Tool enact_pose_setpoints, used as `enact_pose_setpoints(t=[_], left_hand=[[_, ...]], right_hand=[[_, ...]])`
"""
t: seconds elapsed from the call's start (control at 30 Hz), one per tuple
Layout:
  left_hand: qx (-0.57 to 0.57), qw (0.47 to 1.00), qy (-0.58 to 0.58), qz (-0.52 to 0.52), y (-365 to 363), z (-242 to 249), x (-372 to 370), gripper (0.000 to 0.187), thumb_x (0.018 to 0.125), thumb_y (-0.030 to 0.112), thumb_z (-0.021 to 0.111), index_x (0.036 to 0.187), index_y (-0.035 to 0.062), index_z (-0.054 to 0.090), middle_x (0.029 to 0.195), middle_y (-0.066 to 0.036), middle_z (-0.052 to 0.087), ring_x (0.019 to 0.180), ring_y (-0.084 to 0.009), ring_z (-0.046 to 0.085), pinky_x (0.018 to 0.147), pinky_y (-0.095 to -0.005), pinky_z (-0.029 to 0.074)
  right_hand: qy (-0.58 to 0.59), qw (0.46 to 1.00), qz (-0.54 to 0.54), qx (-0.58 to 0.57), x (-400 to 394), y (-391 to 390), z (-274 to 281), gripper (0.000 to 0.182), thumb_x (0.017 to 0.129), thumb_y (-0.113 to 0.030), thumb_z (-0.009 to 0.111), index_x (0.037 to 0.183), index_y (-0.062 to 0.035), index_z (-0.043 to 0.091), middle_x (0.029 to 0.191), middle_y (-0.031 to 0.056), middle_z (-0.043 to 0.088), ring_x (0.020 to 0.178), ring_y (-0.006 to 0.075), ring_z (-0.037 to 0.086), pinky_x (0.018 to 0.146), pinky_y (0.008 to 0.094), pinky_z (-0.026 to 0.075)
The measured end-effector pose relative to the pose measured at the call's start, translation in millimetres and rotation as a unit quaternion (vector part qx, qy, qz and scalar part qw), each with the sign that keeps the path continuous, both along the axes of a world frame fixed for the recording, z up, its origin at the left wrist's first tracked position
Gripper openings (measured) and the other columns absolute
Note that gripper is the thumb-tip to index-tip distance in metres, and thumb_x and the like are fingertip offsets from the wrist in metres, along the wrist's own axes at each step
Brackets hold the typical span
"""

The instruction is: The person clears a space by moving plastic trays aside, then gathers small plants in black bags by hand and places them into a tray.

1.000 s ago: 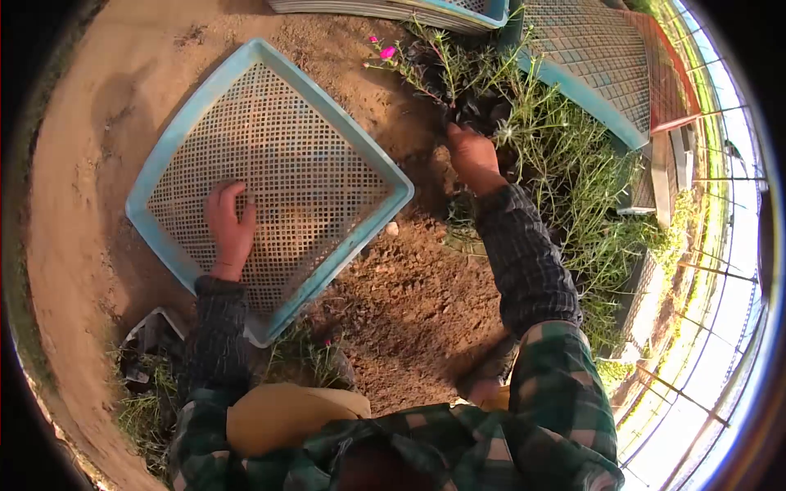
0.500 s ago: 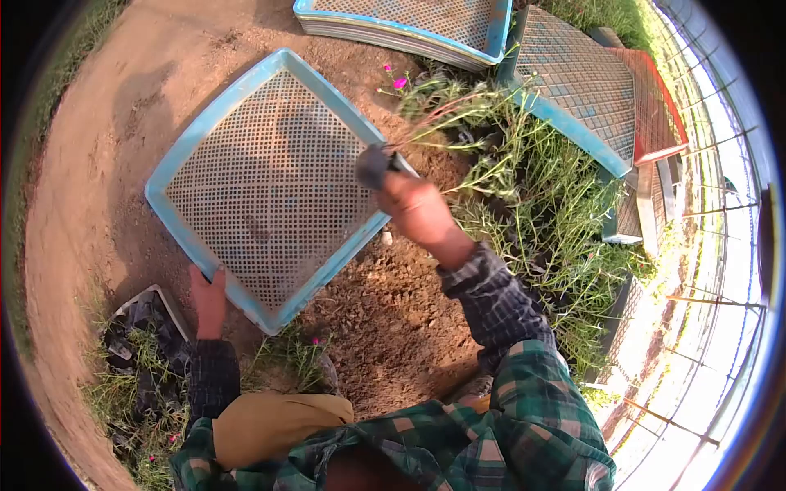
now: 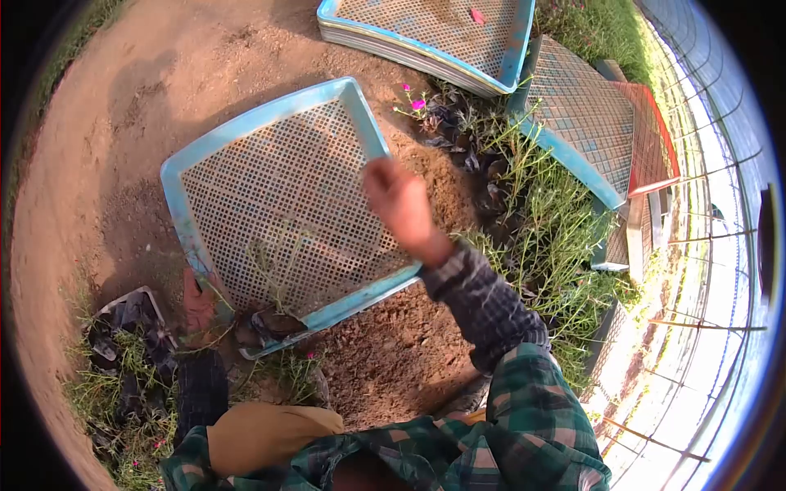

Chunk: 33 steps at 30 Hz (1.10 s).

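Observation:
A shallow blue plastic crate (image 3: 270,114) with a mesh bottom lies tilted on the soil in front of me. My left hand (image 3: 199,304) holds its near left rim, partly behind thin blurred stems. Inside the near corner sits a seedling in a black grow bag (image 3: 277,326), its faint leafy stems reaching over the mesh. My right hand (image 3: 401,204) is above the crate's right side, smeared by motion. No object shows in it, and its fingers look loosely curled and apart.
Stacked blue crates (image 3: 417,45) stand at the back. Upturned crates (image 3: 581,106) and a red one (image 3: 655,131) lie at right. Bagged plants (image 3: 548,204) crowd the right side; more plants (image 3: 131,368) are at lower left. A wire fence (image 3: 712,245) runs along the right.
The bagged seedling has left my right hand and now lies in the crate's near corner. That hand is without it. The view has shifted slightly.

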State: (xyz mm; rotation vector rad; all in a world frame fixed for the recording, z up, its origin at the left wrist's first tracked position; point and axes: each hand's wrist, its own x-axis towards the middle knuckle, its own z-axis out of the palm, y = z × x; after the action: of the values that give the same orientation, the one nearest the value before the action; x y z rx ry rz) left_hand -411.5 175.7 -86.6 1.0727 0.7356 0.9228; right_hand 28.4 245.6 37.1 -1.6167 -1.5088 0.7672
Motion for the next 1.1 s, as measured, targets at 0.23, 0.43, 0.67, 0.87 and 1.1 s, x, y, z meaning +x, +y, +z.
enact_pose_setpoints(t=[0.23, 0.43, 0.67, 0.87, 1.1], left_hand=[[0.310, 0.723, 0.592, 0.176, -12.9, -70.7, -14.5, 0.051, 0.098, 0.038, 0.044, 0.142, 0.0151, 0.032, 0.124, -0.009, 0.050, 0.100, -0.0194, 0.055, 0.079, -0.0346, 0.052], [-0.206, 0.947, 0.010, 0.246, -12.5, -36.9, 4.8, 0.053, 0.096, 0.040, 0.047, 0.139, 0.0122, 0.034, 0.107, -0.009, 0.057, 0.093, -0.0206, 0.058, 0.081, -0.0377, 0.053], [-0.128, 0.970, 0.150, 0.140, -15.6, -98.1, -43.1, 0.054, 0.094, 0.036, 0.054, 0.139, 0.0135, 0.035, 0.112, -0.008, 0.053, 0.091, -0.0219, 0.056, 0.077, -0.0384, 0.051], [-0.097, 0.992, -0.076, -0.034, -2.4, 1.2, 40.1, 0.061, 0.090, 0.019, 0.062, 0.142, 0.0150, 0.031, 0.118, -0.010, 0.051, 0.097, -0.0242, 0.056, 0.078, -0.0390, 0.050], [-0.025, 0.950, 0.303, 0.066, -4.9, 70.0, 105.2, 0.057, 0.089, 0.017, 0.061, 0.138, 0.0145, 0.033, 0.115, -0.009, 0.050, 0.094, -0.0219, 0.055, 0.076, -0.0373, 0.049]], right_hand=[[-0.366, 0.892, -0.125, -0.235, 95.5, 131.2, -46.2, 0.059, 0.085, -0.030, 0.057, 0.130, 0.0053, 0.039, 0.102, 0.0186, 0.066, 0.098, 0.0314, 0.063, 0.079, 0.0406, 0.052], [-0.405, 0.888, -0.140, -0.167, 103.0, 128.6, -72.8, 0.039, 0.089, -0.021, 0.048, 0.121, 0.0017, 0.050, 0.099, 0.0182, 0.066, 0.090, 0.0345, 0.065, 0.075, 0.0429, 0.052], [-0.193, 0.971, -0.137, 0.033, 124.9, 47.6, -53.5, 0.026, 0.081, -0.009, 0.059, 0.106, -0.0023, 0.055, 0.088, 0.0241, 0.064, 0.086, 0.0408, 0.062, 0.071, 0.0458, 0.049], [-0.267, 0.939, 0.131, 0.172, 33.5, 3.6, -7.6, 0.033, 0.073, -0.003, 0.062, 0.105, -0.0023, 0.055, 0.071, 0.0097, 0.058, 0.064, 0.0274, 0.061, 0.054, 0.0388, 0.049], [-0.140, 0.845, 0.499, 0.135, -79.3, -85.6, -15.2, 0.024, 0.076, -0.011, 0.064, 0.097, -0.0057, 0.054, 0.077, 0.0097, 0.056, 0.068, 0.0237, 0.060, 0.061, 0.0359, 0.051]])
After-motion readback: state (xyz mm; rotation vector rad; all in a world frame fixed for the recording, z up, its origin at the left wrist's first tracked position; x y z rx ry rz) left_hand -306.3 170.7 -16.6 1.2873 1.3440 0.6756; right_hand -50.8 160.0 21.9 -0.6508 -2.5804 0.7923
